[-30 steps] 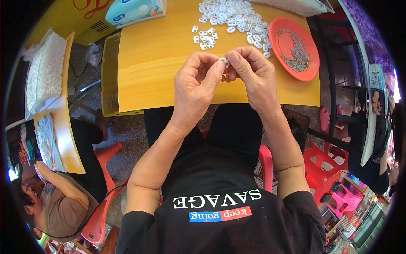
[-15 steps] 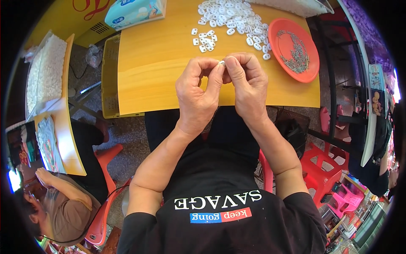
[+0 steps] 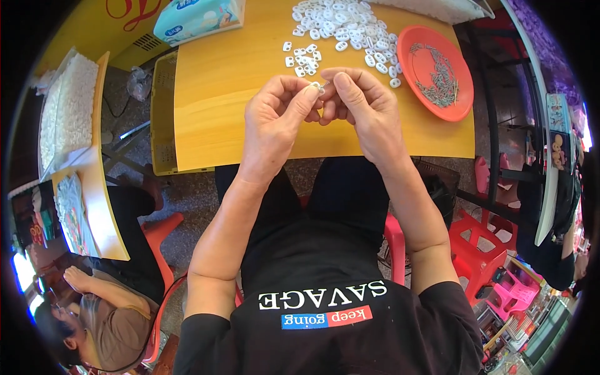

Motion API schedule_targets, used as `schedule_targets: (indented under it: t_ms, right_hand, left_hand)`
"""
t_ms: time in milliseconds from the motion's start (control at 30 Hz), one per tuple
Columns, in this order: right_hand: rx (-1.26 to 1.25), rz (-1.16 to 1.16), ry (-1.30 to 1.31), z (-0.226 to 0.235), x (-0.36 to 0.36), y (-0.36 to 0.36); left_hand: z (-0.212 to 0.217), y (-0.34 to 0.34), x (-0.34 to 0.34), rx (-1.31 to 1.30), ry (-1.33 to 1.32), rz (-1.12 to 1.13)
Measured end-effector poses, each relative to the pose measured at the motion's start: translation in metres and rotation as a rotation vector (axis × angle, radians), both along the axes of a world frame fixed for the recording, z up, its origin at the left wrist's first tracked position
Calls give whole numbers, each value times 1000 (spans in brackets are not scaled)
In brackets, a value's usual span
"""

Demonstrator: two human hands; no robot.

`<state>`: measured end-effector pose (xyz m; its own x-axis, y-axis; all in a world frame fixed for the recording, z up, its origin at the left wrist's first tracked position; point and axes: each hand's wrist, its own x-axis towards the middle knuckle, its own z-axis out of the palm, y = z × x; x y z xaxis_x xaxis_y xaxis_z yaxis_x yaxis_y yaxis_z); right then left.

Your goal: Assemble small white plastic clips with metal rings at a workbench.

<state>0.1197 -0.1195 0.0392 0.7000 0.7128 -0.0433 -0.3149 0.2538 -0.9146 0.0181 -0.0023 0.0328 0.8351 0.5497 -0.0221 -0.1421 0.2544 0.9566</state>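
Both grips pinched on one tiny white piece, upper centre of frame: left hand thumb + forefinger on its left side, right hand fingertips closing on it from the right w/ what looks like a thin metal bit, too small to be sure. Vs a sec ago the hands have lifted a little off the surface edge and rotated, knuckles more apart, piece now held between them rather than tucked under, so I'd guess the fitting step is mid-way. Beyond: pile of white pieces at top, orange plate w/ metal bits upper right, tissue pack upper left.
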Motion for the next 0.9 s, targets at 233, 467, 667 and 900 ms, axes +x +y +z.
schedule_targets:
  t_ms: [233,467,667,900]
  right_hand:
    - [-158,-42,-378,-1,2,-2]
    - [-187,-206,-662,-5,-5,1]
    - [-112,-272,-392,-9,-19,6]
    - [-144,-133,-369,-12,2,0]
  left_hand:
    - [4,-2,-2,2,24,-24]
    - [12,-16,2,24,-21,33]
    - [6,-27,6,49,-40,112]
    - [-2,-6,8,8,15,-13]
